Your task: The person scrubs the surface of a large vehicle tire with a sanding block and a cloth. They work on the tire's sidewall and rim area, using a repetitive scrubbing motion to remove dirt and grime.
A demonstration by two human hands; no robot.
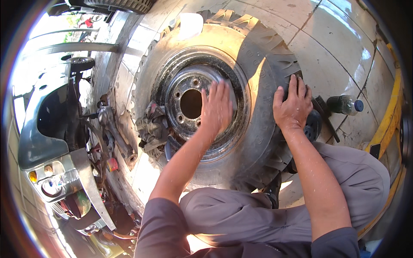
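A large, chunky-treaded tyre (262,107) lies flat on the floor in front of me, with a worn dark steel wheel rim (183,86) inside it. My left hand (218,107) is flat over the right side of the rim, fingers stretched out and slightly blurred. A greyish patch shows at the fingers' edge; I cannot make out what it is. On the tyre's right sidewall, by the tread, rests my right hand (294,103) with its fingers apart. A crumpled dark rag (152,128) lies over the rim's left edge. A white piece (190,26) sits on the tyre's far edge.
At right stand a bottle with a blue cap (344,105) and a dark long-handled tool (325,118). A yellow metal frame (389,116) curves along the right edge. Metal parts (114,127) and a green vehicle body (41,129) are at left. Another tyre (122,4) is at the top.
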